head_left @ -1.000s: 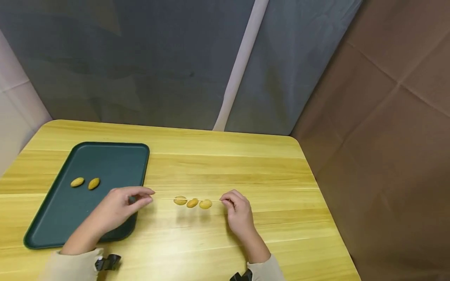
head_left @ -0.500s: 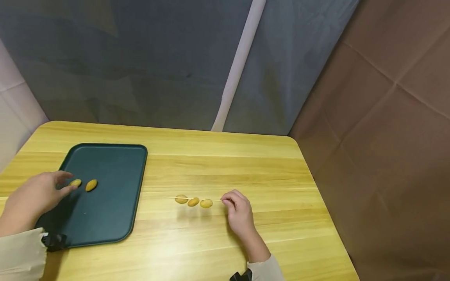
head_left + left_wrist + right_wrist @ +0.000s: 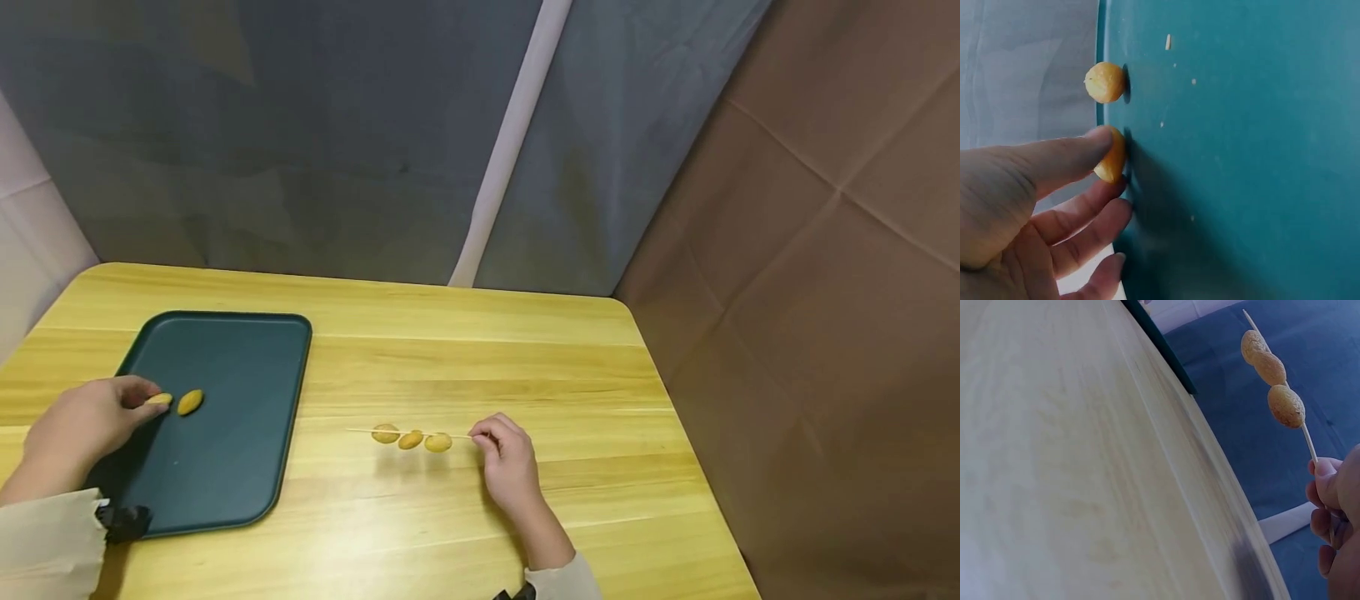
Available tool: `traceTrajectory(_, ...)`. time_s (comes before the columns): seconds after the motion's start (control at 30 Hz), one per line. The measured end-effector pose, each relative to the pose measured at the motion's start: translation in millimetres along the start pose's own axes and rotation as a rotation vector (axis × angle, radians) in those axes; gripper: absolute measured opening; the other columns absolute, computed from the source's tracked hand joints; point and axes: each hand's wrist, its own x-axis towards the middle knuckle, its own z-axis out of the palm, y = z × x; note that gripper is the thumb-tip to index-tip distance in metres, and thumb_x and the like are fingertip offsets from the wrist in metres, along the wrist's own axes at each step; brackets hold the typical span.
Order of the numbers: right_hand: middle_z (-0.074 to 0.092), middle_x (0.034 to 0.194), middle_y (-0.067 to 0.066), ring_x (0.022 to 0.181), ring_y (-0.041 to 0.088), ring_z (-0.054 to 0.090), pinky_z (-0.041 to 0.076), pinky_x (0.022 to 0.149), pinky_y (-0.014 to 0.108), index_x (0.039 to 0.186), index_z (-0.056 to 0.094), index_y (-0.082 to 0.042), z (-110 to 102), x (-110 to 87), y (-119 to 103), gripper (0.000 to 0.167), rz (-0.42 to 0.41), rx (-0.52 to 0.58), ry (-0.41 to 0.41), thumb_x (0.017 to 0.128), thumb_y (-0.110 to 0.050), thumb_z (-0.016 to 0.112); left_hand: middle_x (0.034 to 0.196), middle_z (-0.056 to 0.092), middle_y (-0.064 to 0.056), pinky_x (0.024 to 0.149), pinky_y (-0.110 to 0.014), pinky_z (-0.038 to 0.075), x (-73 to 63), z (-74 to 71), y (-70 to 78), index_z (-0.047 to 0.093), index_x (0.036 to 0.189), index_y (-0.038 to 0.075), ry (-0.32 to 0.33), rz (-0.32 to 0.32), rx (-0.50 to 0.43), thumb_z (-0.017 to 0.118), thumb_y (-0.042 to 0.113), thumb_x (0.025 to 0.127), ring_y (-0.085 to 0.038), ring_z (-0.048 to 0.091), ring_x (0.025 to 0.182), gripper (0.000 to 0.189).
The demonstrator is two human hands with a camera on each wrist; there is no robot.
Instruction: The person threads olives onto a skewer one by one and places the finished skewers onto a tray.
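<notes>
My right hand (image 3: pixel 512 467) pinches the end of a thin wooden skewer (image 3: pixel 1310 445), held over the table. Three small yellow-brown oval pieces, like baby potatoes, are threaded on it; the one nearest the hand (image 3: pixel 1286 406) has a rough skin. Its far tip sticks out past the pieces. At the dark green tray's left side, my left hand (image 3: pixel 86 421) pinches a loose oval piece (image 3: pixel 1113 159) between thumb and fingers, partly hidden by the thumb. Beside it on the tray lies another oval piece (image 3: pixel 191 402).
The dark green tray (image 3: pixel 225 467) lies on the left of the wooden table (image 3: pixel 420 517). Small pale crumbs (image 3: pixel 1168 42) dot the tray. A grey cloth (image 3: pixel 300 142) hangs behind the table, and a brown cloth (image 3: pixel 840 333) stands along its right side.
My left hand has left the skewer's tip side, moved left over the tray and taken hold of the left oval piece. The right hand keeps the skewer nearly still.
</notes>
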Motion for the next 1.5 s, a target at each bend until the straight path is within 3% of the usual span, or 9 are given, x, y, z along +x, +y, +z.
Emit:
traceTrajectory(0.1, 0.066, 0.089, -0.004, 0.076, 0.010, 0.056, 0.051, 0.066, 0.025, 0.091, 0.071, -0.004, 0, -0.1, 0, 0.006, -0.004, -0.005, 0.004, 0.093, -0.009, 0.068, 0.089, 0.065, -0.029, 0.058, -0.048, 0.045, -6.3, -2.2, 4.3, 0.066, 0.099, -0.009, 0.004, -0.002, 0.018, 0.076, 0.010, 0.088, -0.036, 0.059, 0.073, 0.024)
traceTrajectory(0.27, 0.067, 0.089, -0.002, 0.077, 0.011, 0.058, 0.051, 0.067, 0.025, 0.091, 0.071, -0.004, -2, 0.6, 0, 0.008, -0.005, -0.012, 0.016, 0.093, -0.011, 0.068, 0.086, 0.066, -0.027, 0.051, -0.043, 0.046, -20.0, -4.0, 20.4, 0.066, 0.098, -0.005, 0.061, 0.078, 0.035, 0.079, 0.004, 0.083, -0.032, 0.060, 0.066, 0.021)
traceTrajectory(0.47, 0.066, 0.087, -0.005, 0.076, 0.009, 0.055, 0.048, 0.070, 0.027, 0.089, 0.071, -0.007, -6, 2.0, -2, 0.002, -0.024, -0.035, 0.042, 0.090, -0.006, 0.070, 0.085, 0.070, -0.020, 0.055, -0.048, 0.049, -35.5, 1.0, 53.3, 0.069, 0.097, -0.001, 0.181, 0.274, -0.040, 0.085, 0.003, 0.076, -0.038, 0.064, 0.074, 0.027)
traceTrajectory(0.67, 0.065, 0.087, -0.008, 0.076, 0.008, 0.053, 0.043, 0.073, 0.030, 0.089, 0.071, -0.010, -9, 2.3, -6, 0.004, -0.032, -0.064, 0.047, 0.090, -0.006, 0.070, 0.090, 0.071, 0.000, 0.061, -0.037, 0.051, -50.7, 12.4, 91.2, 0.073, 0.094, 0.015, 0.235, 0.480, -0.083, 0.090, 0.008, 0.073, -0.018, 0.065, 0.076, 0.028)
traceTrajectory(0.8, 0.066, 0.089, -0.006, 0.076, 0.009, 0.052, 0.042, 0.073, 0.030, 0.090, 0.071, -0.008, -12, 2.0, -7, 0.004, -0.034, -0.086, 0.046, 0.091, -0.012, 0.069, 0.092, 0.069, 0.011, 0.061, -0.031, 0.050, -56.0, 20.0, 112.2, 0.073, 0.096, 0.022, 0.201, 0.555, -0.142, 0.091, 0.009, 0.074, -0.006, 0.062, 0.077, 0.032)
traceTrajectory(1.0, 0.067, 0.089, -0.007, 0.075, 0.007, 0.053, 0.042, 0.072, 0.029, 0.090, 0.071, -0.010, -14, 0.4, -6, 0.003, -0.070, -0.121, 0.069, 0.090, -0.013, 0.070, 0.095, 0.068, 0.014, 0.065, -0.032, 0.051, -58.0, 29.8, 135.4, 0.072, 0.100, 0.023, 0.111, 0.588, -0.203, 0.088, 0.010, 0.078, -0.008, 0.062, 0.081, 0.030)
traceTrajectory(1.27, 0.067, 0.088, -0.007, 0.074, 0.007, 0.056, 0.042, 0.071, 0.029, 0.089, 0.071, -0.008, -16, 0.9, -4, 0.003, -0.115, -0.134, 0.102, 0.086, -0.008, 0.073, 0.096, 0.066, 0.017, 0.063, -0.029, 0.051, -60.0, 43.4, 156.8, 0.073, 0.100, 0.025, 0.116, 0.679, -0.294, 0.088, 0.008, 0.078, -0.003, 0.059, 0.079, 0.031)
traceTrajectory(1.5, 0.066, 0.087, -0.008, 0.072, 0.005, 0.055, 0.040, 0.069, 0.028, 0.087, 0.071, -0.007, -16, 2.0, -5, 0.002, -0.114, -0.133, 0.098, 0.086, -0.009, 0.072, 0.095, 0.067, 0.017, 0.060, -0.026, 0.048, -58.5, 49.7, 166.6, 0.074, 0.099, 0.025, 0.118, 0.711, -0.351, 0.087, 0.007, 0.078, -0.005, 0.061, 0.079, 0.031)
